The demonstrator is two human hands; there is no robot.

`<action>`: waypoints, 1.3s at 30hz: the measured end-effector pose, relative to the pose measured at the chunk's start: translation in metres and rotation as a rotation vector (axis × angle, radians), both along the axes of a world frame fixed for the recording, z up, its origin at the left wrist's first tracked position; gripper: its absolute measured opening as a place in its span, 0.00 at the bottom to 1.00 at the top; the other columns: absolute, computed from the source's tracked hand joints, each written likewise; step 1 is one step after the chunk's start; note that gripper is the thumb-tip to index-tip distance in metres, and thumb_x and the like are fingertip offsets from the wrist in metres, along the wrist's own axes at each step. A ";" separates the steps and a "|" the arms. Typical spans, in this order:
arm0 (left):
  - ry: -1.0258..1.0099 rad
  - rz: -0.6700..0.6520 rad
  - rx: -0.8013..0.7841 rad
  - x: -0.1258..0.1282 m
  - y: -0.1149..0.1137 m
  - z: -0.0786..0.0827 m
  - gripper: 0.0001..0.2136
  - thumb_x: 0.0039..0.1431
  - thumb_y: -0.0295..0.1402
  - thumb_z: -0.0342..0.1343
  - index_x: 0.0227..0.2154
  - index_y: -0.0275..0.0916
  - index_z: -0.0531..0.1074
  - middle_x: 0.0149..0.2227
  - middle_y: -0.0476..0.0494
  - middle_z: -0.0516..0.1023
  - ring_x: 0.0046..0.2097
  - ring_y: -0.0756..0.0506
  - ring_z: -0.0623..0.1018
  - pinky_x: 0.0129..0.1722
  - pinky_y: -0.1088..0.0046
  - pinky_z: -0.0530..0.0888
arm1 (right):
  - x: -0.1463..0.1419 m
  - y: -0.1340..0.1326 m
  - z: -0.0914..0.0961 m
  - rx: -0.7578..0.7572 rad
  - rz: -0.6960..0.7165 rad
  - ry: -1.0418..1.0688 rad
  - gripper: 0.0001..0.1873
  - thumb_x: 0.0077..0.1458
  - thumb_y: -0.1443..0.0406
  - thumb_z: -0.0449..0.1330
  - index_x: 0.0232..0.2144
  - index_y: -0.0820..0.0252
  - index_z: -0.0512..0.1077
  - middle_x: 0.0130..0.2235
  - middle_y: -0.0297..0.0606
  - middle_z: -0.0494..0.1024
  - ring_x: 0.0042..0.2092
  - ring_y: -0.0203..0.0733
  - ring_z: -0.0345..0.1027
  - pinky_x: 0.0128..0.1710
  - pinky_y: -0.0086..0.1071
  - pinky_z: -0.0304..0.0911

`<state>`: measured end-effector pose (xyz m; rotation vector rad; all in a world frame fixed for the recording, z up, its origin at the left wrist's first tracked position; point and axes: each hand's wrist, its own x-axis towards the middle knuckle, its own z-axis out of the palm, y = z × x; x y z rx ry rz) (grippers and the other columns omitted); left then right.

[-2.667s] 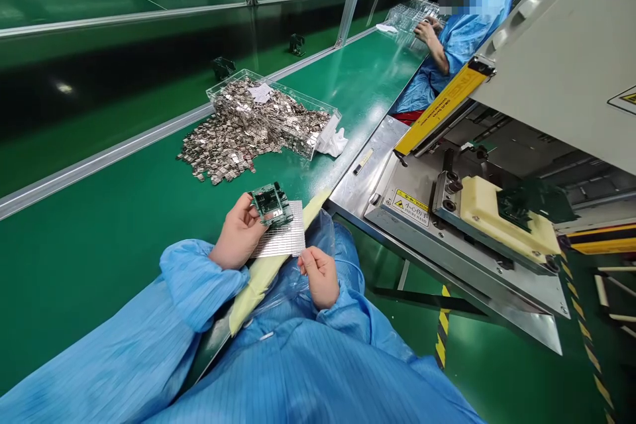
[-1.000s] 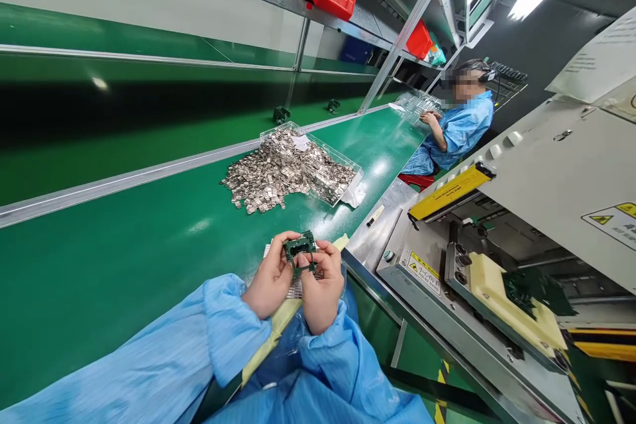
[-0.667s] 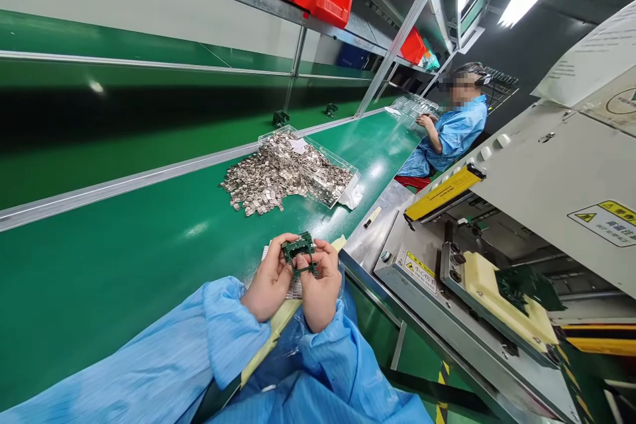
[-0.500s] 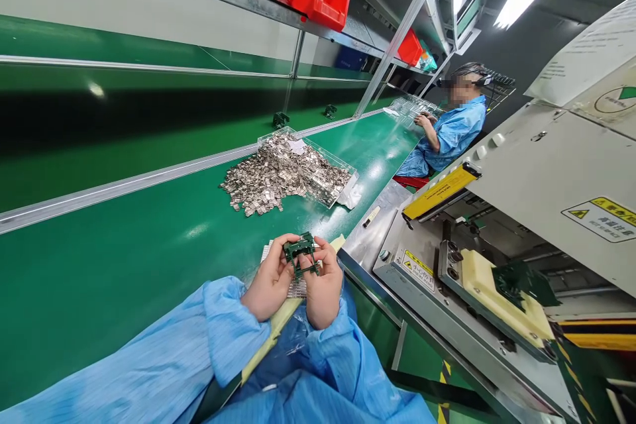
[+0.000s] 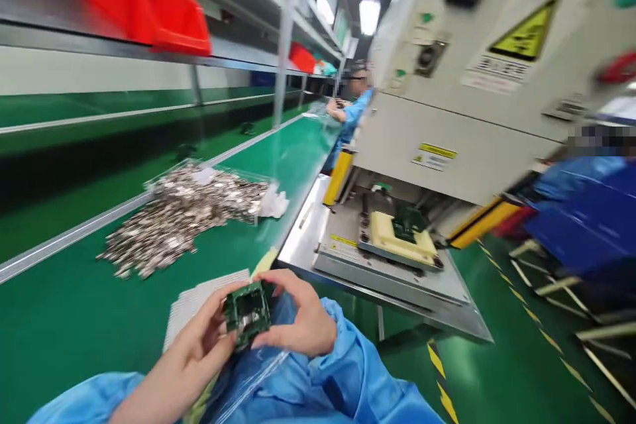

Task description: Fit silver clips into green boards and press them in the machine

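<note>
A small dark green square frame (image 5: pixel 247 313), looking like joined circuit-board pieces, is held tilted in front of my body. My left hand (image 5: pixel 201 338) grips its left side, with the thumb at the lower edge and fingers partly hidden behind. My right hand (image 5: pixel 303 318) is at its right side, fingertips by the top edge and thumb by the lower right corner, with a gap at the palm. Under my hands, a white ridged sheet or tray (image 5: pixel 186 308) lies at the bench edge, beside a pale yellow strip (image 5: pixel 264 264).
A heap of small metal pieces (image 5: pixel 163 225) spills from a clear tray on the green bench (image 5: pixel 64 324). To the right stands a press machine (image 5: pixel 447 126) with a cream fixture (image 5: pixel 382 232) bearing a green part. Red bins (image 5: pixel 173 20) sit overhead. A co-worker (image 5: pixel 352 116) sits further along.
My view has swung right, bringing more of the machine into sight. The green frame has been turned in my hands, and my right hand has spread wider at its side.
</note>
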<state>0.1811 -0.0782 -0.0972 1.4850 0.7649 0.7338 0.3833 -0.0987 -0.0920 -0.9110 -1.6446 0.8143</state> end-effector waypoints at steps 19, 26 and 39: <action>0.054 -0.208 0.479 0.345 0.058 0.082 0.31 0.44 0.35 0.65 0.54 0.35 0.65 0.48 0.31 0.73 0.52 0.33 0.73 0.53 0.51 0.68 | 0.227 -0.129 -0.001 0.217 -1.205 0.467 0.34 0.43 0.58 0.68 0.53 0.58 0.64 0.56 0.50 0.68 0.55 0.55 0.64 0.56 0.57 0.54; -0.032 -0.179 0.342 0.266 0.051 0.084 0.36 0.41 0.39 0.67 0.55 0.36 0.64 0.44 0.38 0.73 0.45 0.41 0.76 0.49 0.60 0.74 | 0.270 -0.066 0.032 0.219 -1.063 0.097 0.35 0.44 0.59 0.69 0.53 0.63 0.64 0.53 0.52 0.71 0.54 0.54 0.65 0.53 0.50 0.60; 0.253 -0.173 -0.041 0.129 0.062 -0.010 0.29 0.34 0.44 0.70 0.43 0.43 0.72 0.56 0.39 0.68 0.54 0.36 0.72 0.56 0.57 0.69 | 0.294 -0.032 0.052 -0.027 -0.722 -0.293 0.29 0.41 0.57 0.69 0.47 0.59 0.72 0.45 0.41 0.77 0.48 0.48 0.70 0.52 0.46 0.62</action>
